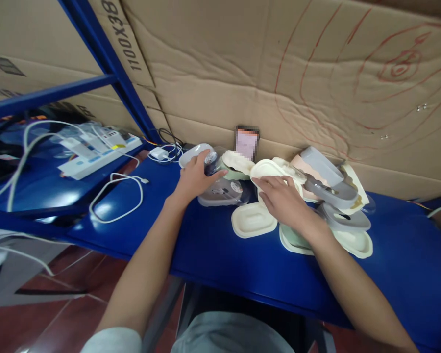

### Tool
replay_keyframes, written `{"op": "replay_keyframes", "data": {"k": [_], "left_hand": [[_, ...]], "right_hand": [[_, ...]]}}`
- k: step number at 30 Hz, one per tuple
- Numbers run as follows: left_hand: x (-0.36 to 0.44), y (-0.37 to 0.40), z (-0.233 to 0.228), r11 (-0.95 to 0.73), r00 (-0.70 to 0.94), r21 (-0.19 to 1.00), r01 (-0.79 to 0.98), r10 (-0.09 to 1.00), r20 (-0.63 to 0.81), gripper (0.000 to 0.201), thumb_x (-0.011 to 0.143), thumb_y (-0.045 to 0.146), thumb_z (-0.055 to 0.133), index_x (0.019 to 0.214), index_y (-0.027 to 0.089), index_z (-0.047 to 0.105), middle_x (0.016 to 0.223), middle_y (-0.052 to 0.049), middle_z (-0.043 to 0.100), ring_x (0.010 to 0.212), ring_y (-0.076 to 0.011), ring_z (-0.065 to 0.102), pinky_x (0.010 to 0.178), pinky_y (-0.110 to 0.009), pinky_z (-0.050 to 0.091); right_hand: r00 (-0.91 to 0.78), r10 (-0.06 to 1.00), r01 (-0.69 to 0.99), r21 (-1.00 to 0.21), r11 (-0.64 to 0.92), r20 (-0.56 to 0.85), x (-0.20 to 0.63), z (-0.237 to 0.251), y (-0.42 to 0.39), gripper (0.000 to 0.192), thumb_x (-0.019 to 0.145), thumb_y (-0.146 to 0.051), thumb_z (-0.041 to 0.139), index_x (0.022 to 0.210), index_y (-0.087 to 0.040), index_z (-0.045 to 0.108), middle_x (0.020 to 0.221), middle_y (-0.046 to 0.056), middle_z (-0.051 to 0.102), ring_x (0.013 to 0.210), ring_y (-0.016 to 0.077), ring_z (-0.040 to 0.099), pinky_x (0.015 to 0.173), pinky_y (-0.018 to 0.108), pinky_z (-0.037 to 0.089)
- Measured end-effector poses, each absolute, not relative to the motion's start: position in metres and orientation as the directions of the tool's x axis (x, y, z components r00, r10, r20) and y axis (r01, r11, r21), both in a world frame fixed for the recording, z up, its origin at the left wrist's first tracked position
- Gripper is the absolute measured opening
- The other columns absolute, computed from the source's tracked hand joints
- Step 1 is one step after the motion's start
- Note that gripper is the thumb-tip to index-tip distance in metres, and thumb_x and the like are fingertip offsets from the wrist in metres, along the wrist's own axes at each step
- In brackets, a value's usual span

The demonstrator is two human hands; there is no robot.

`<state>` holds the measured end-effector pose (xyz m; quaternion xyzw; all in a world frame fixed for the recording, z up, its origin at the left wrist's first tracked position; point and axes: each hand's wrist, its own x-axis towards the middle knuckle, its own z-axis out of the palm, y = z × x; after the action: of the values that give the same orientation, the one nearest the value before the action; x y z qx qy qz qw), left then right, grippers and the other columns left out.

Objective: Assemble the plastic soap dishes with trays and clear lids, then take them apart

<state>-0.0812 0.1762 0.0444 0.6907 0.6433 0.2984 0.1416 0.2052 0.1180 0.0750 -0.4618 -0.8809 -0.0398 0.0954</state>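
Observation:
On the left, my left hand (196, 177) has its thumb and fingers spread. Its fingertips rest at a pale grey rounded case (191, 156) with a round sticker, and its thumb points toward a green and cream piece (235, 164). Below that hand lies a grey lidded box (220, 192) with a similar sticker. My right hand (284, 198) is bent over a cream shallow tray (266, 167), fingers at its near edge; the palm hides part of it. Another cream tray (253, 220) lies flat just left of my right wrist. Partly under that forearm sits a green and cream piece (294, 239).
Several grey, peach and cream box parts (330, 189) are heaped at the right. A phone (247, 142) leans on the cardboard wall (213, 63). To the left are a power strip (103, 157), a white charger (159, 154) and a looped cable (113, 220) on the blue table (213, 260).

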Motion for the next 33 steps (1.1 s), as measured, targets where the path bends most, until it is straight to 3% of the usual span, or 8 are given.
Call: {"op": "replay_keyframes", "data": {"k": [6,9,14,20,24,26,29,33], "left_hand": [[-0.085,0.181,0.045,-0.024,-0.108,0.56,0.828,0.973,0.203,0.089,0.093,0.067,0.069,0.165,0.022,0.042,0.163,-0.022,0.053,0.152,-0.0448,0.047,0.122,-0.064,0.037],[-0.088,0.181,0.045,-0.008,-0.123,0.542,0.84,0.971,0.205,0.086,0.093,0.069,0.067,0.165,0.027,0.044,0.164,-0.019,0.053,0.151,-0.0451,0.048,0.121,-0.067,0.036],[-0.091,0.182,0.042,-0.017,-0.13,0.528,0.849,0.962,0.241,0.085,0.092,0.07,0.066,0.164,0.03,0.046,0.163,-0.016,0.054,0.152,-0.0444,0.047,0.121,-0.067,0.039],[-0.09,0.175,0.048,-0.006,-0.175,0.527,0.85,0.94,0.293,0.087,0.091,0.064,0.072,0.163,0.022,0.047,0.16,-0.021,0.055,0.151,-0.0444,0.049,0.12,-0.065,0.042],[-0.103,0.138,0.043,-0.102,-0.113,0.506,0.857,0.92,0.377,0.083,0.092,0.065,0.071,0.16,0.025,0.049,0.158,-0.016,0.057,0.148,-0.0418,0.052,0.121,-0.061,0.043],[-0.116,0.111,0.035,-0.141,-0.102,0.476,0.868,0.888,0.448,0.081,0.092,0.067,0.069,0.16,0.026,0.05,0.154,-0.016,0.058,0.144,-0.0405,0.056,0.121,-0.059,0.045],[-0.137,0.068,0.019,-0.184,-0.064,0.406,0.895,0.848,0.525,0.08,0.095,0.067,0.067,0.161,0.025,0.048,0.15,-0.018,0.059,0.14,-0.0419,0.058,0.118,-0.059,0.048],[-0.155,0.02,-0.002,-0.288,0.137,0.255,0.923,0.865,0.482,0.077,0.098,0.066,0.064,0.163,0.028,0.045,0.152,-0.02,0.057,0.136,-0.0459,0.061,0.11,-0.063,0.051]], "right_hand": [[-0.633,0.729,0.759,0.02,0.651,0.26,0.197,0.081,0.096,0.037,0.111,-0.018,0.047,0.144,-0.014,0.064,0.142,0.017,0.07,0.131,0.032,0.063,0.111,0.05,0.042],[-0.744,0.637,0.654,0.022,0.757,0.199,0.194,0.061,0.062,0.036,0.111,-0.022,0.051,0.144,-0.013,0.065,0.143,0.015,0.071,0.134,0.0298,0.063,0.114,0.049,0.045],[-0.747,0.626,0.653,0.072,0.754,0.223,0.201,0.016,0.012,0.042,0.107,-0.028,0.062,0.147,-0.013,0.063,0.154,0.016,0.064,0.134,0.0332,0.064,0.11,0.05,0.053],[-0.766,0.59,0.594,-0.07,0.801,0.254,0.204,0.007,-0.026,0.032,0.107,-0.021,0.062,0.139,-0.019,0.067,0.138,0.01,0.074,0.111,0.0263,0.072,0.098,0.044,0.06],[-0.754,0.599,0.58,-0.154,0.8,0.269,0.209,0.008,-0.055,0.032,0.11,-0.021,0.059,0.141,-0.021,0.066,0.134,0.006,0.077,0.113,0.022,0.072,0.102,0.039,0.059],[-0.735,0.616,0.568,-0.239,0.787,0.282,0.217,0.011,-0.065,0.033,0.111,-0.02,0.056,0.142,-0.022,0.066,0.134,0.005,0.077,0.115,0.0214,0.072,0.106,0.039,0.058],[-0.623,0.726,0.553,-0.493,0.672,0.291,0.235,0.021,-0.07,0.034,0.11,-0.019,0.054,0.139,-0.027,0.071,0.132,0.004,0.078,0.115,0.0212,0.073,0.106,0.037,0.058],[-0.042,0.982,0.336,-0.923,0.186,0.183,0.259,0.035,-0.062,0.024,0.106,-0.041,0.066,0.12,-0.03,0.082,0.116,0.005,0.083,0.105,0.0243,0.078,0.091,0.034,0.064]]}}
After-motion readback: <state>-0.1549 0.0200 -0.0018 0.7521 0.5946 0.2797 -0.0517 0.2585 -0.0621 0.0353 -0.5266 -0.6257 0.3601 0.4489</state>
